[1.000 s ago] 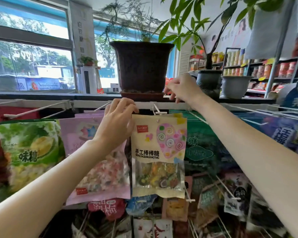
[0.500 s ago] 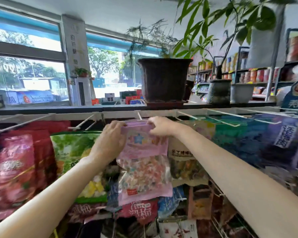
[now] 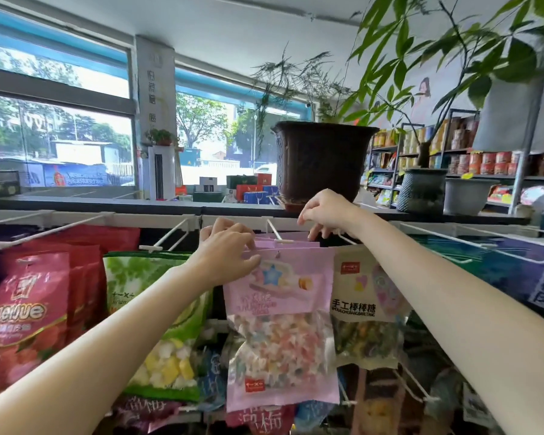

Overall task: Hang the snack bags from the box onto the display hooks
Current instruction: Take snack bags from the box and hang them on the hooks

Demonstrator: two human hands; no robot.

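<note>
Head cam: left hand (image 3: 225,251) pinches the top left edge of a pink plastic snack bag (image 3: 280,328), fingers curled round it. Right hand (image 3: 325,211) pinches the white wire hook (image 3: 275,233) just above the bag, right beside those fingers.

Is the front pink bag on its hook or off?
On: white hook passes over the pink bag top, gripped by left hand.

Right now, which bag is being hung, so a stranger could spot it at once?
Below the big dark plant pot, on the top row of hooks, hangs the pink bag. The left hand grips its top corner. Only it shows a blue star above pastel candies.
</note>
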